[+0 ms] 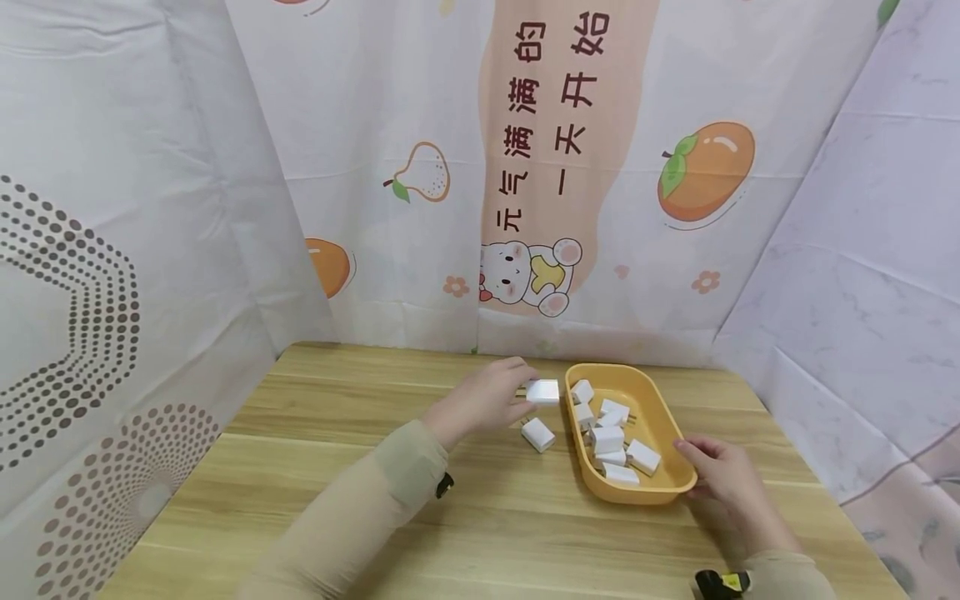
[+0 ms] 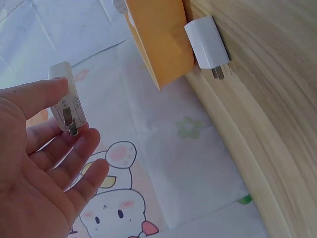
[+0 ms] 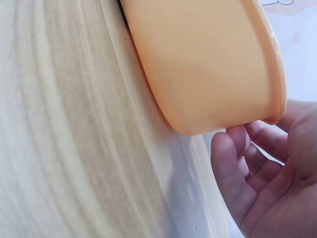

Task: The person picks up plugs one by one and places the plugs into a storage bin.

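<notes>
My left hand point(image 1: 483, 400) pinches a white charger plug point(image 1: 542, 392) between thumb and fingers, held above the table just left of the yellow tray. In the left wrist view, the metal prongs of the held charger plug point(image 2: 62, 94) show. A second white charger plug point(image 1: 537, 434) lies on the table below that hand. Several more white charger plugs point(image 1: 643, 457) lie jumbled along the left and near parts of the yellow tray point(image 1: 670, 421). At the tray's right near corner, my right hand point(image 1: 723, 475) grips the rim, with curled fingers against the outer wall point(image 3: 213, 74).
Everything stands on a wooden table point(image 1: 315, 467). A printed curtain point(image 1: 420, 275) hangs along its back edge, and pale cloths point(image 1: 847, 275) hang at both sides. Dark straps show at both wrists.
</notes>
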